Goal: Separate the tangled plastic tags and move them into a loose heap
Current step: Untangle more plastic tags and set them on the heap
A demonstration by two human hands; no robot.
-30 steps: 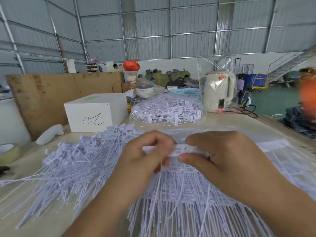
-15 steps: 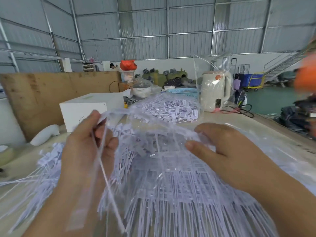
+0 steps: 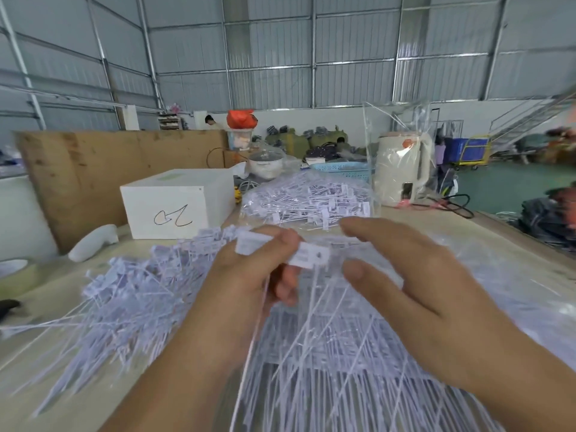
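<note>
My left hand (image 3: 249, 275) pinches a few white plastic tags (image 3: 307, 255) by their flat heads, their thin tails hanging down past my wrist. My right hand (image 3: 414, 294) hovers just to the right of them with thumb and fingers spread, holding nothing. Beneath both hands lies the tangled bundle of tags (image 3: 327, 363) on a clear plastic sheet. A loose heap of separated tags (image 3: 134, 294) spreads over the table to the left.
A clear bag of more tags (image 3: 305, 198) lies behind my hands. A white box (image 3: 177, 204) stands at the back left, a cream kettle (image 3: 400, 169) at the back right, a plywood board (image 3: 78, 169) beyond. A tape roll (image 3: 15, 272) sits at the left edge.
My left hand has come back from the left heap to the middle and now pinches tag heads. My right hand has let go of the bundle and opened.
</note>
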